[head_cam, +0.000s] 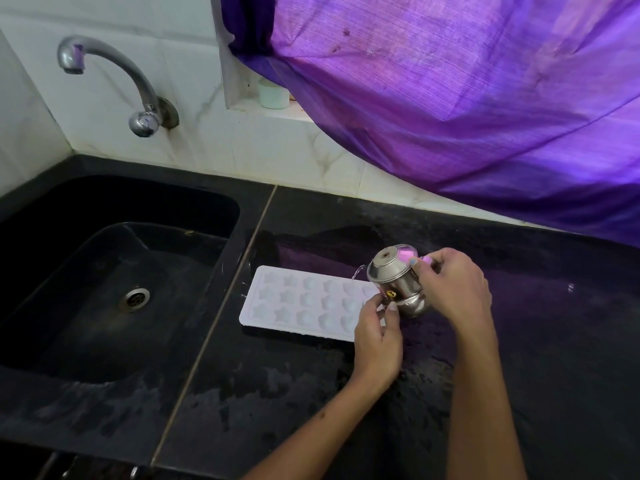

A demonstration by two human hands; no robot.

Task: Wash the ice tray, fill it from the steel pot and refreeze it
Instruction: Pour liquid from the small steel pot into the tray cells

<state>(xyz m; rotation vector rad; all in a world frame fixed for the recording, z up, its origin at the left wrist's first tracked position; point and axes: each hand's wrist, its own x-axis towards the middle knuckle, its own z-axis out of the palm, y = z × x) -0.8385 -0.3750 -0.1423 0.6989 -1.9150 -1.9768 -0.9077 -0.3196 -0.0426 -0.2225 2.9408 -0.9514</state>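
Observation:
A white ice tray (301,303) with star-shaped and round moulds lies flat on the black counter, just right of the sink. Over the tray's right end a small steel pot (394,278) is tipped to the left, and a thin stream of water runs from its rim into the tray. My right hand (453,289) grips the pot from the right side. My left hand (377,337) touches the pot's lower left side with its fingertips and covers the tray's right end.
A black sink (114,271) with a metal drain fills the left side, under a wall tap (110,71) with no water running. The black counter (536,341) is wet. A purple curtain (467,98) hangs over the back right. A small white container (273,95) stands on the ledge.

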